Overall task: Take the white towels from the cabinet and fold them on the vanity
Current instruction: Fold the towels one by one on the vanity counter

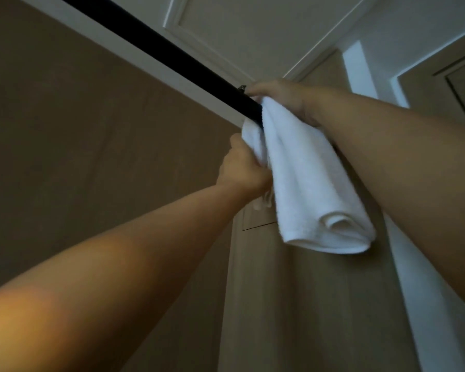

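Note:
Both arms reach up high toward the top of a tall brown cabinet [91, 157]. A white towel [306, 183] hangs down from the dark gap [172, 57] above the cabinet, its lower end folded into a loop. My left hand [242, 170] grips the towel's left edge from below. My right hand [282, 98] holds the towel's top end at the gap, fingers curled over the cloth. The rest of the gap's inside is hidden.
A white ceiling [253, 28] with moulding is close overhead. A brown wall panel [293, 304] lies straight ahead below the towel. A white door frame [360, 68] and a brown door [459, 89] are at the right.

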Available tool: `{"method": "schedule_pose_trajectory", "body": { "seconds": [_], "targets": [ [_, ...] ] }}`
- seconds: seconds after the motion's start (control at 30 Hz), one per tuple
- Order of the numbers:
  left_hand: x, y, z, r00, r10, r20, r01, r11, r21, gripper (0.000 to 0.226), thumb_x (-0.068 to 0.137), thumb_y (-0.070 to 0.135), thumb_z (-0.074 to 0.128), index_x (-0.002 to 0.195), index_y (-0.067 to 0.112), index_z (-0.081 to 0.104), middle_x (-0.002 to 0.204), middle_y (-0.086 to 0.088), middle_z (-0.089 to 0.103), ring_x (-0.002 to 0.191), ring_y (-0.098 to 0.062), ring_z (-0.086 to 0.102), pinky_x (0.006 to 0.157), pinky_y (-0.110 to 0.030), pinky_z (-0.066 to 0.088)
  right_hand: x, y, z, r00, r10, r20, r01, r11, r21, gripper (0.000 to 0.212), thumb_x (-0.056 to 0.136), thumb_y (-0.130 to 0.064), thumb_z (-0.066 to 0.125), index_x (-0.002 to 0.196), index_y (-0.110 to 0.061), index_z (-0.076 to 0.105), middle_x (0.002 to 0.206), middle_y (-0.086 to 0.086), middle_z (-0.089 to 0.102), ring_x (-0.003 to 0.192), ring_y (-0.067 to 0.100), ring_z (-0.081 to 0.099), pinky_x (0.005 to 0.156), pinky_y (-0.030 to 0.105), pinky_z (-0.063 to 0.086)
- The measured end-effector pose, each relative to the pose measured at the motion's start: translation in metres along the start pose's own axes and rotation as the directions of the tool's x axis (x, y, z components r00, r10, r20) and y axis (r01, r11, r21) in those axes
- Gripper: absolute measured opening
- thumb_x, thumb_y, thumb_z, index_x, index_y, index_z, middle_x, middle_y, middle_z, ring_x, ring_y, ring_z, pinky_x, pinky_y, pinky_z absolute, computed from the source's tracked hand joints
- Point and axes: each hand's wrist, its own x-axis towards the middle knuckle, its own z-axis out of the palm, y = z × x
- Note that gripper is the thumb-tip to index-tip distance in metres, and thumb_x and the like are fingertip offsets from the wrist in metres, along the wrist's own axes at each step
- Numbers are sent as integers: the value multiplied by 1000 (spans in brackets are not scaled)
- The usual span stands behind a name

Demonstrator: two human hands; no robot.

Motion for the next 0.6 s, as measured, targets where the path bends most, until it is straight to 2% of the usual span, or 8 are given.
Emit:
{"method": "schedule_pose_trajectory", "body": {
  "seconds": [0.03,0.1,0.17,0.23,0.33,0.43,0.53,0.6],
  "targets": [
    [2,2,2,999,-44,-29,44,999,-13,58,95,31,56,141,9,29,124,-11,54,110,-33,56,94,-45,48,-5,0,1,997,-20,-74,19,1000,-18,37,89,-53,58,91,-18,71,86,1,70,80,15,65,81,31,49],
    [2,3,6,990,-129,-61,124,988,-90,42,100,28,44,134,5,42,128,-18,55,116,-40,55,100,-51,46,-24,7,5,979,-125,-159,87,971,-224,51,86,-59,57,119,-21,64,120,2,65,102,13,61,84,28,45],
    [-2,0,9,993,-112,-49,107,990,-96,37,97,25,46,126,4,54,122,-19,61,113,-38,59,97,-47,49,-58,10,16,960,-258,-109,193,890,-413,80,77,-65,58,144,-24,41,150,2,39,131,18,43,101,35,38],
    [-9,-4,7,998,-66,-11,63,986,-156,26,89,12,60,112,1,66,104,-17,70,98,-27,67,83,-36,53,-92,18,26,942,-334,-20,258,763,-593,96,69,-65,60,151,-31,24,161,-3,13,146,21,17,113,50,25],
    [-13,-10,-4,996,-66,62,79,965,-248,13,76,3,73,82,14,70,71,1,74,67,-8,72,61,-26,54,-120,31,22,968,-247,37,201,680,-705,100,73,-50,67,153,-40,9,163,-7,-9,150,20,-7,117,60,9],
    [-17,-15,-12,985,-87,149,136,924,-356,20,79,5,76,92,18,67,86,-1,75,77,-13,74,62,-24,58,-124,38,11,964,-258,-69,166,781,-603,95,79,-43,66,155,-37,8,163,-6,5,149,20,8,115,52,20],
    [-26,-12,-12,968,-69,243,169,892,-419,27,85,3,72,108,14,65,100,-5,75,89,-19,74,72,-31,62,-114,47,0,943,-226,-246,161,953,-258,76,86,-43,63,152,-37,25,154,-9,33,138,15,35,103,31,32],
    [-33,-7,-7,951,-60,303,216,830,-514,33,88,0,68,118,12,62,107,-8,74,91,-21,74,70,-33,62,-105,53,0,939,-161,-303,112,979,-172,68,86,-57,53,148,-38,35,151,-11,41,135,14,42,108,36,35]
  ]
}}
